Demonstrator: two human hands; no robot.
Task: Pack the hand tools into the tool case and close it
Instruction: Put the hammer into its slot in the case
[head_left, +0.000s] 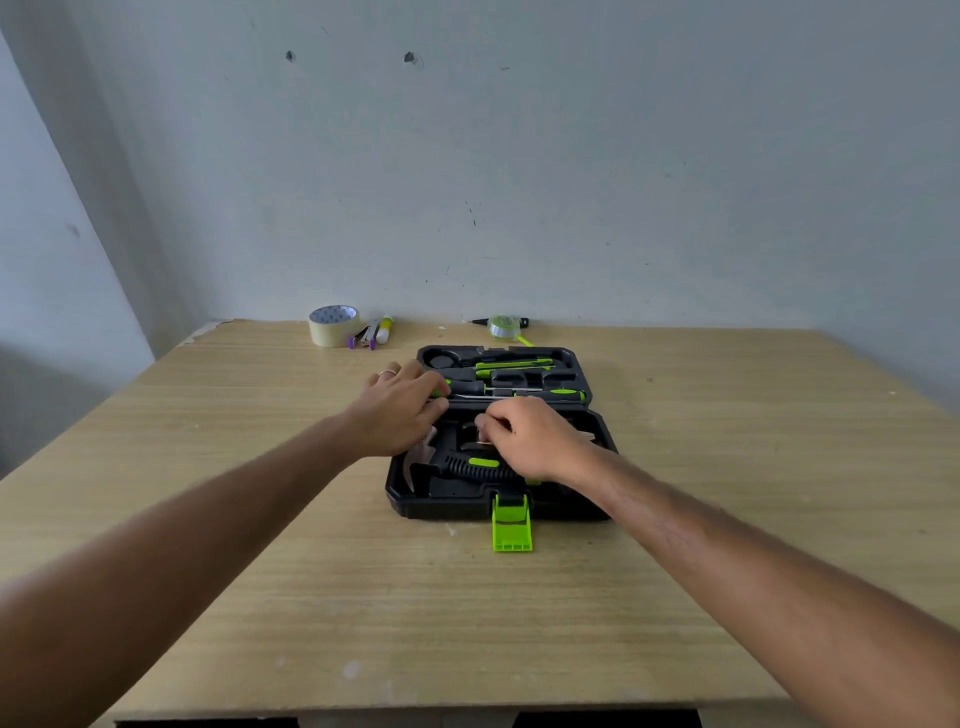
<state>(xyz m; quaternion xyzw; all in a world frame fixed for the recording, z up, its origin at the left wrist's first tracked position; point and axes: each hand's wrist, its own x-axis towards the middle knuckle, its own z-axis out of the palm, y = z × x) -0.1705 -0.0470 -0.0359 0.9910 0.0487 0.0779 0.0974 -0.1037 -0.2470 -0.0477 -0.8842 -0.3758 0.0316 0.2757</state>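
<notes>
Pale grey wall behind, light wood-grain tabletop (311, 519) in front. Head view: black plastic tool case (452, 506) lies open flat near the tabletop's middle, lid half on the far side, base half nearer, bright green latch (512, 524) flipped out over the case's near edge.

Lid half holds green-and-black screwdrivers (519, 391) and other green-handled tools in their slots. Base half holds a claw hammer with black ribbed grip (467, 467), lying across the near part.

Left hand (400, 410) rests at the case's left side, over the hinge line, fingers loosely spread, touching a screwdriver handle; ring on one finger. Can't tell if it actually grips anything.

Right hand (530, 436) over the base half, fingers curled, pinching a small metal tool (480, 441); which tool, can't tell.

Beyond the case, at the wall: roll of beige masking tape (333, 326), glue stick (385, 329) just right of it, green tape measure (505, 327) behind the lid.
</notes>
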